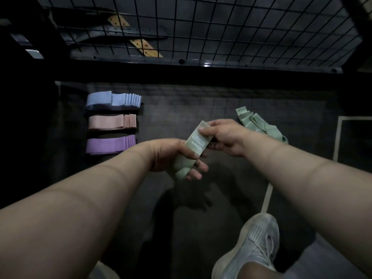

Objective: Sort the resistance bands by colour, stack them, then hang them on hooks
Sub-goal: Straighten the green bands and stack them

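Observation:
Both my hands hold a stack of green resistance bands [194, 147] above the dark floor mat. My left hand [171, 156] grips its lower end, fingers curled under it. My right hand [223, 135] pinches the upper end with thumb on top. A loose pile of green bands [259, 122] lies on the mat just beyond my right hand. On the left lie three neat stacks: blue bands [112, 100] farthest, pink bands [111, 121] in the middle, purple bands [109, 144] nearest.
A black wire grid panel [221, 31] stands at the far end, behind the mat's edge. My grey shoe [251, 246] rests on the mat at the lower right. A pale-framed dark panel [354, 137] sits at the right edge.

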Tool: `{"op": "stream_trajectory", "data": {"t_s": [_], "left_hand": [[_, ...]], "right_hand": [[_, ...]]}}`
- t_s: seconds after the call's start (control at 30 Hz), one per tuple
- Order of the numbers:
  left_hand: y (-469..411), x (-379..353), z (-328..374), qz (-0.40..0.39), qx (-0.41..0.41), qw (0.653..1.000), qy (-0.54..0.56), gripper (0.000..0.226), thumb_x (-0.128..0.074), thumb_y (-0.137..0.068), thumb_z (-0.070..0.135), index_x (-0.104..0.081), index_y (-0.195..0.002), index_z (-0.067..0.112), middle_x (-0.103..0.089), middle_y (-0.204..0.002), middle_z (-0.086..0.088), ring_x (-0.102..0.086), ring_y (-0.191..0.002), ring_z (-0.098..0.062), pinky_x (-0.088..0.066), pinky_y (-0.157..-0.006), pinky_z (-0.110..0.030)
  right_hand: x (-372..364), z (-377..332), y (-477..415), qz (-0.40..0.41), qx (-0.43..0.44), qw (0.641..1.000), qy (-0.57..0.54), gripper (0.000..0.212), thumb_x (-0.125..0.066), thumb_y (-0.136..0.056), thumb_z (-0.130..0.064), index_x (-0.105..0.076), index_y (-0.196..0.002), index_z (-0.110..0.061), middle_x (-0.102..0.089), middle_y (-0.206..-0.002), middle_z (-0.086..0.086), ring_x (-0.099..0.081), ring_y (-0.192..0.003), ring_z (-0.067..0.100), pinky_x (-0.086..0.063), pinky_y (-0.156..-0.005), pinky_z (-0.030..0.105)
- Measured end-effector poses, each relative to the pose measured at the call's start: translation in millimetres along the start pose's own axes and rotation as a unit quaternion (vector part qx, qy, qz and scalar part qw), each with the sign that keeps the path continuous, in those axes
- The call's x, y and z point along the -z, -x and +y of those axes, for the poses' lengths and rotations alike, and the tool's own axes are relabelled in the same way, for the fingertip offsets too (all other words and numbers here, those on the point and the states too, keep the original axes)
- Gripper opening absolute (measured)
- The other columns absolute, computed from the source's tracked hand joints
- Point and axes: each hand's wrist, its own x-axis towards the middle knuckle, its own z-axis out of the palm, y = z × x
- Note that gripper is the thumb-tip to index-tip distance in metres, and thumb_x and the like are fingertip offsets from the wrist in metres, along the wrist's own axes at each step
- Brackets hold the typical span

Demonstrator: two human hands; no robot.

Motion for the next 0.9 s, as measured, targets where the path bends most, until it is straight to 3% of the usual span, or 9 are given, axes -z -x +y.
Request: {"op": "stream_trajectory", "data": {"t_s": [0.13, 0.23, 0.3, 0.4, 0.53, 0.63, 0.73, 0.8, 0.9], "left_hand": [[0, 12, -9, 0.131, 0.006, 0.990, -0.047, 0.019, -0.055, -0.093, -0.002, -0.059, -0.111, -0.001, -0.069, -0.093, -0.023, -0.071, -0.072, -0.027, -0.060, -0.066, -0.034], [6, 37, -24, 0.227, 0.050, 0.943, -0.239, 0.010, -0.076, -0.084, 0.013, -0.069, -0.088, 0.007, -0.069, -0.078, -0.012, -0.066, -0.060, -0.018, -0.053, -0.052, -0.026], [11, 53, -39, 0.255, 0.066, 0.933, -0.246, 0.017, -0.079, -0.082, 0.022, -0.067, -0.078, 0.011, -0.068, -0.069, -0.007, -0.064, -0.057, -0.016, -0.050, -0.053, -0.025], [13, 70, -59, 0.331, 0.022, 0.934, -0.136, 0.020, -0.076, -0.085, 0.027, -0.066, -0.078, 0.012, -0.065, -0.071, -0.009, -0.060, -0.060, -0.017, -0.049, -0.060, -0.027], [6, 69, -77, 0.389, -0.024, 0.921, -0.019, 0.014, -0.072, -0.089, 0.021, -0.066, -0.092, 0.009, -0.064, -0.074, -0.008, -0.065, -0.051, -0.014, -0.048, -0.054, -0.023], [-3, 66, -89, 0.431, -0.025, 0.902, -0.024, 0.016, -0.073, -0.087, 0.015, -0.066, -0.095, 0.004, -0.065, -0.074, -0.011, -0.062, -0.050, -0.017, -0.048, -0.044, -0.021], [-14, 72, -103, 0.480, -0.016, 0.870, -0.112, 0.019, -0.079, -0.082, 0.017, -0.068, -0.093, 0.005, -0.068, -0.083, -0.012, -0.061, -0.065, -0.019, -0.050, -0.060, -0.024], [-20, 73, -109, 0.485, 0.004, 0.858, -0.169, 0.022, -0.081, -0.079, 0.019, -0.069, -0.093, 0.008, -0.070, -0.090, -0.013, -0.061, -0.073, -0.020, -0.051, -0.072, -0.028], [-26, 71, -115, 0.471, 0.055, 0.843, -0.256, 0.028, -0.078, -0.082, 0.021, -0.063, -0.103, 0.011, -0.066, -0.098, -0.010, -0.059, -0.084, -0.023, -0.047, -0.079, -0.028]], "right_hand": [[19, 7, -4, 0.126, 0.024, 0.991, -0.039, 0.010, -0.071, -0.090, -0.009, -0.063, -0.096, -0.011, -0.071, -0.093, 0.008, -0.071, -0.082, 0.019, -0.062, -0.069, 0.034], [37, 22, -7, 0.206, 0.019, 0.976, -0.067, 0.010, -0.067, -0.092, -0.009, -0.061, -0.100, -0.009, -0.067, -0.093, 0.009, -0.068, -0.077, 0.018, -0.058, -0.050, 0.026], [51, 31, -10, 0.249, 0.012, 0.965, -0.077, 0.017, -0.068, -0.092, -0.010, -0.060, -0.108, -0.009, -0.066, -0.097, 0.009, -0.067, -0.079, 0.020, -0.056, -0.044, 0.025], [67, 44, -14, 0.234, -0.033, 0.971, -0.043, 0.019, -0.071, -0.090, -0.010, -0.060, -0.105, -0.009, -0.061, -0.102, 0.007, -0.066, -0.089, 0.025, -0.060, -0.050, 0.033], [70, 74, -20, 0.182, -0.094, 0.978, 0.043, 0.015, -0.070, -0.091, -0.009, -0.056, -0.098, -0.009, -0.056, -0.092, 0.007, -0.061, -0.077, 0.019, -0.058, -0.048, 0.033], [66, 105, -30, 0.189, -0.120, 0.972, 0.067, 0.015, -0.069, -0.091, -0.011, -0.054, -0.089, -0.013, -0.058, -0.098, 0.012, -0.061, -0.076, 0.020, -0.056, -0.041, 0.029], [64, 133, -37, 0.211, -0.135, 0.961, 0.120, 0.015, -0.070, -0.090, -0.014, -0.054, -0.089, -0.015, -0.059, -0.103, 0.013, -0.061, -0.079, 0.024, -0.052, -0.038, 0.026], [64, 139, -41, 0.193, -0.137, 0.946, 0.221, 0.016, -0.068, -0.089, -0.018, -0.053, -0.083, -0.019, -0.061, -0.101, 0.012, -0.061, -0.079, 0.026, -0.055, -0.047, 0.030], [74, 131, -54, 0.199, -0.097, 0.888, 0.404, 0.013, -0.063, -0.091, -0.024, -0.061, -0.103, -0.018, -0.061, -0.121, 0.013, -0.060, -0.104, 0.029, -0.050, -0.088, 0.034]]}}
